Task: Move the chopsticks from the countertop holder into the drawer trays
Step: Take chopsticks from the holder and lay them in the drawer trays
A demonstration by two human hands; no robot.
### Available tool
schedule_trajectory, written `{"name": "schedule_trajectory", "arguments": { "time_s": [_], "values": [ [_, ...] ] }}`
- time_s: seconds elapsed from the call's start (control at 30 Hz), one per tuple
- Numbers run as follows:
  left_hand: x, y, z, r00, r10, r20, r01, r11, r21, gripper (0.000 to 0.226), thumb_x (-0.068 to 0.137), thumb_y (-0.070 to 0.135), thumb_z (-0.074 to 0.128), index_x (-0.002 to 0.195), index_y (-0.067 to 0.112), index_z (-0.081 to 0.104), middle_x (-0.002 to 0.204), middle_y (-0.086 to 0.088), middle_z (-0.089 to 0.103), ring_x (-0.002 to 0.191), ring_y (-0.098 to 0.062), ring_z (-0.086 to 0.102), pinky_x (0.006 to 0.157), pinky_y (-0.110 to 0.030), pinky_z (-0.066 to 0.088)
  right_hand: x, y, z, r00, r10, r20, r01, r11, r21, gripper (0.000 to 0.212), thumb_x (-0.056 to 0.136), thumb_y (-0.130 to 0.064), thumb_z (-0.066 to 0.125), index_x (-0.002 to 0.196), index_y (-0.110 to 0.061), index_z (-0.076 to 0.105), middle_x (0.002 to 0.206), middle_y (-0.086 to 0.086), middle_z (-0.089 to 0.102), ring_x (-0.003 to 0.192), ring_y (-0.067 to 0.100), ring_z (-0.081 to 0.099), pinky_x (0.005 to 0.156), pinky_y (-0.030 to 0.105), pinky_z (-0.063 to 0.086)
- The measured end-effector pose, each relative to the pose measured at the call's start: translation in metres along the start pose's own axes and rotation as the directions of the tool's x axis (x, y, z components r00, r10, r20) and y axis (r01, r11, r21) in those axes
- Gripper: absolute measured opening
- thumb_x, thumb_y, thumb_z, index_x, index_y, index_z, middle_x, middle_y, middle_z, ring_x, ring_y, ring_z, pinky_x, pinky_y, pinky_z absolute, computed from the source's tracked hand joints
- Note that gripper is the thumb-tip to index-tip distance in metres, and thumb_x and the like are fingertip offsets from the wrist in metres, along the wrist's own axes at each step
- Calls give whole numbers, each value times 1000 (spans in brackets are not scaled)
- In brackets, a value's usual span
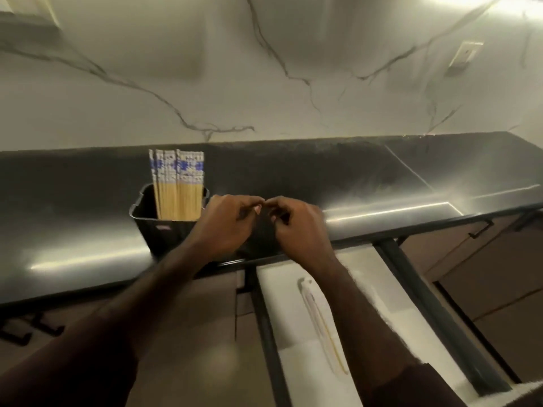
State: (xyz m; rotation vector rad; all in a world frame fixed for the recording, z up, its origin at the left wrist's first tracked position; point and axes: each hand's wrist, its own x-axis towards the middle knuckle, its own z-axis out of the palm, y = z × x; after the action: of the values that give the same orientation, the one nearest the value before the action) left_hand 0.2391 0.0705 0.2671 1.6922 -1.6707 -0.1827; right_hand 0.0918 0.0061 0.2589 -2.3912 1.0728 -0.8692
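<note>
A black holder (164, 230) stands on the dark countertop (73, 230). A bundle of wooden chopsticks (179, 186) with blue and white patterned tops stands upright in it. My left hand (226, 227) and my right hand (299, 227) meet just right of the holder, fingers curled and fingertips touching. No chopstick shows in either hand. A dark shape sits between and under them; I cannot tell what it is. Below, the open drawer holds a white tray (299, 374) with a pair of chopsticks (320, 321) lying lengthwise in it.
A second white tray (411, 318) lies to the right in the drawer, and a dark rail (435, 312) runs along it. Brown cabinet fronts with black handles (482, 227) sit under the counter. A marble backsplash with a wall outlet (464, 54) rises behind.
</note>
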Motion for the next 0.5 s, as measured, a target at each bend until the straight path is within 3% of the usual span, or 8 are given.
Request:
{"name": "schedule_trajectory", "arguments": {
  "time_s": [0.07,0.17,0.23,0.37,0.5],
  "values": [
    [-7,-27,-37,999,-21,-25,22,999,24,24,95,16,58,115,19,70,106,1,74,89,-5,66,75,0,41,12,-39,22,999,-25,-21,25,1000,13,25,87,-5,59,107,-14,73,99,3,75,90,14,68,87,20,48],
    [-17,-62,-81,996,-66,-61,68,997,42,25,93,16,59,115,17,71,110,-1,73,97,-11,67,85,-17,49,27,-88,53,999,-32,6,32,999,39,28,87,-4,58,109,-14,72,102,2,74,89,7,65,85,13,43],
    [-17,-85,-105,993,-99,-69,103,993,59,27,92,17,60,118,16,69,113,-3,72,99,-15,68,88,-27,52,38,-112,71,1000,-12,25,10,997,77,28,90,-5,58,113,-15,70,105,2,73,90,4,63,85,17,48],
    [-11,-124,-129,989,-124,-82,130,989,72,31,92,16,61,123,11,65,116,-8,71,95,-18,70,84,-28,56,59,-137,103,998,22,52,-27,994,102,31,92,-5,58,120,-16,66,113,3,71,98,8,65,90,29,56],
    [-1,-152,-129,978,-166,-128,168,986,7,33,92,14,62,124,9,63,120,-12,68,101,-20,69,89,-33,56,81,-141,130,994,59,88,-66,994,82,31,93,-7,58,121,-18,65,116,0,69,102,6,63,93,25,52]
  ]
}}
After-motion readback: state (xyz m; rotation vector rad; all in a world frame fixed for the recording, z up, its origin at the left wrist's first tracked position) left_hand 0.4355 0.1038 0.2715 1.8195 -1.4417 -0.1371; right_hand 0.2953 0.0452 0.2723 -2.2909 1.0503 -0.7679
